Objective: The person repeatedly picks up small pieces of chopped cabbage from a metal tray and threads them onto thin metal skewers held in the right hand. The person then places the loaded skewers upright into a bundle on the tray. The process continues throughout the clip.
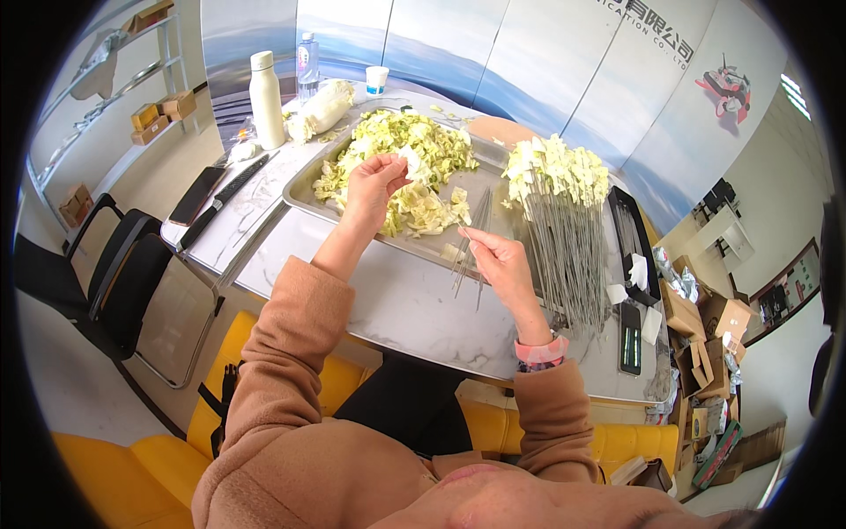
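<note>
Status, approx. mid-job by my reckoning. My left hand (pixel 374 181) is raised over the metal tray (pixel 304 189), fingers pinched shut on one pale cabbage piece (pixel 411 160). My right hand (pixel 498 260) is closed round a small bundle of thin skewers (pixel 471 242), points toward the far side, held just above the tray's near-right edge.

Done: a large batch of loaded skewers (pixel 564 212) lies fanned on the desk (pixel 397 309) right of the tray, cabbage ends far, bare stems near.

Left: loose cut cabbage (pixel 401 145) covers the far half of the tray, plenty remaining. An uncut cabbage head (pixel 322 110) lies far-left beside a white flask (pixel 266 99).

Other items: knife (pixel 233 189) and phone (pixel 197 195) left of tray; black tray (pixel 627 231) w/ spare skewers on the right. Exact count of pcs remaining: can't tell.
</note>
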The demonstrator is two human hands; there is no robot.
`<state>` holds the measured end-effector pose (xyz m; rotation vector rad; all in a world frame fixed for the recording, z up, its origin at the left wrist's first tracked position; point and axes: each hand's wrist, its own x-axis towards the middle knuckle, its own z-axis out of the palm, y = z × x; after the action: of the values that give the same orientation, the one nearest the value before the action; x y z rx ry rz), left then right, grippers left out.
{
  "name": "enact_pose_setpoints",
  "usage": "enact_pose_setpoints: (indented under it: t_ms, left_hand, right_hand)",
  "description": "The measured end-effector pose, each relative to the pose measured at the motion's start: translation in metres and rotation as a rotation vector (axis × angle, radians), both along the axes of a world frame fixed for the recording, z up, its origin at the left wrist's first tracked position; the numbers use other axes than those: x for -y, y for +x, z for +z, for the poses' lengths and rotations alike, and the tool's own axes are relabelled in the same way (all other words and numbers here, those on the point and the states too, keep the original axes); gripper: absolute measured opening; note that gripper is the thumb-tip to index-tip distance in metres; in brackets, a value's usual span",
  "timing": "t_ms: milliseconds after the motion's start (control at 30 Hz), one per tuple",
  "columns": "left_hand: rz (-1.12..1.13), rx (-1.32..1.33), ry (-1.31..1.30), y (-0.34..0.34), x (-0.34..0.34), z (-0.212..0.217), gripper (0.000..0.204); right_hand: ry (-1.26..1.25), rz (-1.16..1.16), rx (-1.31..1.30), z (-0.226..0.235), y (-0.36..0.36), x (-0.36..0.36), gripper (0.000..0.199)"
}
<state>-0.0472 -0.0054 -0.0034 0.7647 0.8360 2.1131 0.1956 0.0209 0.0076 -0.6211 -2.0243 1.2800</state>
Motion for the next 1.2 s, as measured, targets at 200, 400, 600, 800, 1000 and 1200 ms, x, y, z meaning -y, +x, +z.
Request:
enact_pose_setpoints:
  t_ms: [200, 400, 600, 800, 1000, 1200]
  left_hand:
    - [0.044, 0.024, 0.023, -0.001, -0.002, -0.003, 0.007]
    - [0.076, 0.04, 0.025, 0.002, -0.003, -0.002, 0.008]
    - [0.049, 0.03, 0.013, 0.01, 0.0, 0.0, 0.008]
    - [0.002, 0.046, -0.016, 0.006, 0.001, 0.002, 0.008]
    - [-0.066, 0.061, -0.022, 0.005, 0.002, 0.002, 0.01]
    - [-0.139, 0.101, -0.056, 0.002, 0.003, 0.001, 0.011]
  right_hand:
    - [0.021, -0.01, -0.002, -0.004, -0.001, -0.002, 0.028]
    - [0.039, -0.027, -0.002, -0.004, -0.002, 0.001, 0.028]
    - [0.066, -0.043, -0.004, -0.003, -0.005, 0.005, 0.027]
    - [0.063, -0.032, -0.001, -0.001, -0.004, 0.007, 0.028]
    - [0.073, -0.034, -0.004, -0.003, -0.004, 0.005, 0.028]
    - [0.154, -0.062, -0.003, -0.009, -0.005, 0.002, 0.028]
